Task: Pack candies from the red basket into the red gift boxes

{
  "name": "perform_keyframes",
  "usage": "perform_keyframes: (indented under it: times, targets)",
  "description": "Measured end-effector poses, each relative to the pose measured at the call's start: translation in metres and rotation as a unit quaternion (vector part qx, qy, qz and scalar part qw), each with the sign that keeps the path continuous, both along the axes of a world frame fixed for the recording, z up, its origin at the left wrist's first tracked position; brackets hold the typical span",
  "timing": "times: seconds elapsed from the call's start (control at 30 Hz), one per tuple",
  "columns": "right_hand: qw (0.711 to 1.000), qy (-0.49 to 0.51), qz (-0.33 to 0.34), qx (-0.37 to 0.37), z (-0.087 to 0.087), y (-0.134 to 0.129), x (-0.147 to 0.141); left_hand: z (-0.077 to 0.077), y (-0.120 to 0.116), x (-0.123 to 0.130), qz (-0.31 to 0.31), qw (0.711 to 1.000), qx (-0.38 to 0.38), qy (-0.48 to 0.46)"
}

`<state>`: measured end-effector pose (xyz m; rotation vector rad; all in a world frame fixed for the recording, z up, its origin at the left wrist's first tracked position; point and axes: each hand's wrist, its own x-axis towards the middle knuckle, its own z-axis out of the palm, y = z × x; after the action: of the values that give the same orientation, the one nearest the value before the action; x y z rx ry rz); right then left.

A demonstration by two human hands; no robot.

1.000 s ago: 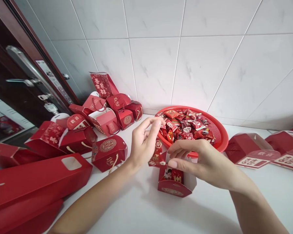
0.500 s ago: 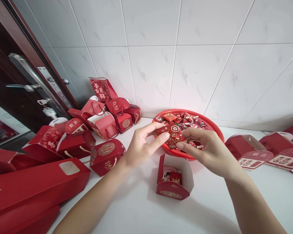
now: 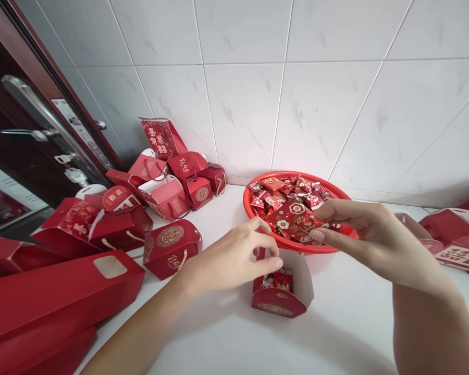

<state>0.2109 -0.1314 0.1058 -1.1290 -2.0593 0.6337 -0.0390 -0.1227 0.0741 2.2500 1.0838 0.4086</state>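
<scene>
Clock directions were read from the open red gift box (image 3: 279, 303), which stood upright on the white tabletop (image 3: 226, 333), its near face carrying a gold medallion. Inside lay a red wrapped sweet (image 3: 283, 282) and, left of it, a small printed figure. Left hand (image 3: 238, 256): at 10 o'clock, palm down, fingers loosely curled over the box's far-left edge; grip slack, nothing seen in it. Contact with the box could not be told.

At 9 o'clock a long red carton (image 3: 66, 291) lay on its side, a pale cut-out near its right end.

Right hand (image 3: 347, 229): at 2 o'clock, grip pinching the right end of a red flower-printed packet (image 3: 295, 221) between thumb and fingers. The packet was at 12 o'clock, overlapping the near side of the red perforated basket (image 3: 246, 202) in view. Wrapped sweets (image 3: 277, 185) were heaped in that basket.

Near 10 o'clock stood a rope-handled gift box (image 3: 172, 247); beyond it, a cluster of gift boxes (image 3: 168, 195) reached toward the wall. Between 2 and 3 o'clock, more red boxes (image 3: 451, 234) stood partly behind the right wrist.

Farthest: a dark door (image 3: 27, 117) at 10 o'clock, keys (image 3: 76, 176) hanging at its lock, and a marbled tile wall (image 3: 246, 104) at 12.
</scene>
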Motion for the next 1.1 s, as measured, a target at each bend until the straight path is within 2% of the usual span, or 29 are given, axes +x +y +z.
perform_keyframes:
  times: [0.17,0.27,0.37,0.5,0.63,0.7,0.8,1.0,1.1]
  targets:
    - [0.998,-0.021,0.040,-0.053,0.001,-0.001,-0.002,0.001,0.001,0.001,-0.041,0.994,-0.003,0.096]
    - [0.992,-0.063,0.071,-0.086,0.001,-0.004,0.000,0.003,0.002,-0.003,-0.080,0.992,-0.034,0.096]
    - [0.984,-0.110,0.119,-0.079,0.000,-0.006,0.003,0.003,0.002,-0.011,-0.117,0.990,-0.035,0.070]
    - [0.965,-0.159,0.200,-0.065,-0.004,-0.012,-0.001,0.002,0.000,-0.021,-0.119,0.990,-0.011,0.080]
    - [0.966,-0.212,0.150,0.003,-0.012,-0.024,-0.014,0.004,-0.001,-0.020,-0.140,0.988,-0.011,0.066]
    - [0.958,-0.234,0.166,0.023,-0.016,-0.029,-0.022,0.006,-0.002,-0.017,-0.148,0.987,-0.018,0.051]
    - [0.943,-0.264,0.199,0.020,-0.023,-0.033,-0.029,0.007,-0.004,-0.014,-0.155,0.987,-0.032,0.039]
    - [0.925,-0.348,0.151,0.025,-0.035,-0.028,-0.042,0.007,-0.008,-0.015,-0.125,0.988,-0.021,0.092]
    - [0.923,-0.333,0.189,0.022,-0.038,-0.025,-0.049,0.006,-0.008,-0.016,-0.128,0.986,-0.020,0.104]
